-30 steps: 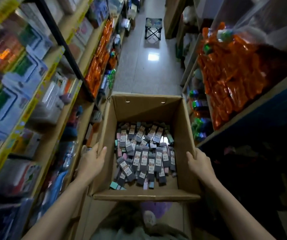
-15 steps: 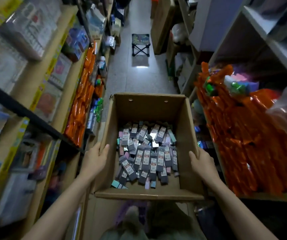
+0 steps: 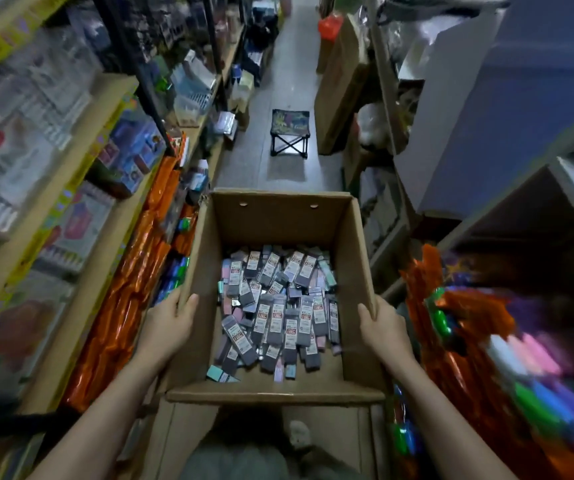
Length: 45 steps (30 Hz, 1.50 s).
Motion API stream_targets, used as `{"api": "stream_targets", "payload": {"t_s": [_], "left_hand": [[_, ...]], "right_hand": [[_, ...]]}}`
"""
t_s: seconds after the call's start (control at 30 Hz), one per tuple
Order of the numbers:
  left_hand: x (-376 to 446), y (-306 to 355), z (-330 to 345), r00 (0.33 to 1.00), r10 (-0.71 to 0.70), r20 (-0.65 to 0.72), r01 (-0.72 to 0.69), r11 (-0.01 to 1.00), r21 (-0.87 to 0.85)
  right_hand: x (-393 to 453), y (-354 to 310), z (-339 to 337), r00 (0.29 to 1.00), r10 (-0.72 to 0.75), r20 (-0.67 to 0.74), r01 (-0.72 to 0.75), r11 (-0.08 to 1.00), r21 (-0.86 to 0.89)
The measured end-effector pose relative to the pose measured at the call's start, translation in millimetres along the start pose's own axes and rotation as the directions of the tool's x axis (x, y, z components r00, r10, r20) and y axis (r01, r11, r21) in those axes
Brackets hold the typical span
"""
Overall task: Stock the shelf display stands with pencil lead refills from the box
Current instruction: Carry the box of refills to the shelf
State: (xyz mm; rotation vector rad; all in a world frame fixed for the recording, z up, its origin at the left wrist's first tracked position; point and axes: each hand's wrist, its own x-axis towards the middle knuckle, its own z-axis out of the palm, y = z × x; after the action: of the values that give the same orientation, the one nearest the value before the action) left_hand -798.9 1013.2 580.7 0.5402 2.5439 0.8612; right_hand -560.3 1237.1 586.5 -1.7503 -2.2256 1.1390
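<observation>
An open cardboard box (image 3: 278, 220) is carried at waist height in the aisle. Its bottom is covered with several small grey and pastel pencil lead refill packs (image 3: 278, 313) with white labels. My left hand (image 3: 167, 327) grips the box's left wall, thumb hooked over the rim. My right hand (image 3: 382, 330) grips the right wall the same way, thumb inside. Both forearms reach in from the bottom of the view.
Wooden shelves with packaged stationery and orange packets (image 3: 129, 306) line the left. On the right stand shelves with orange and coloured packets (image 3: 479, 341). A small folding stool (image 3: 290, 133) and a tall cardboard carton (image 3: 339, 88) stand in the narrow aisle ahead.
The box and both hands have risen and moved forward along the aisle; more of the upper shelves and the far aisle are in view. Both hands keep the same grip.
</observation>
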Motion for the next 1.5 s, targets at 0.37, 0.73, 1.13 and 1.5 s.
{"api": "stream_targets", "payload": {"t_s": [0.37,0.73,1.13,1.5], "left_hand": [[296.7,90.2,16.2,1.000,-0.003,0.027,0.003,1.000,-0.003],[557.7,222.3,33.7,0.998,-0.010,0.069,0.009,1.000,0.011],[802.5,357.3,53.1,0.994,-0.103,-0.047,0.101,0.994,-0.036],[1024.2,419.8,61.7,0.983,-0.152,-0.101,0.137,0.981,-0.139]], "right_hand": [[256.6,-149.2,18.4,0.999,0.048,0.012,-0.049,0.998,0.041],[512.8,-269.0,-2.1,0.998,0.056,0.007,-0.056,0.996,0.072],[803.1,-414.2,-46.3,0.994,-0.075,0.078,0.071,0.996,0.047],[1034.4,-552.0,-25.2,0.976,-0.162,0.144,0.163,0.987,0.003]]}}
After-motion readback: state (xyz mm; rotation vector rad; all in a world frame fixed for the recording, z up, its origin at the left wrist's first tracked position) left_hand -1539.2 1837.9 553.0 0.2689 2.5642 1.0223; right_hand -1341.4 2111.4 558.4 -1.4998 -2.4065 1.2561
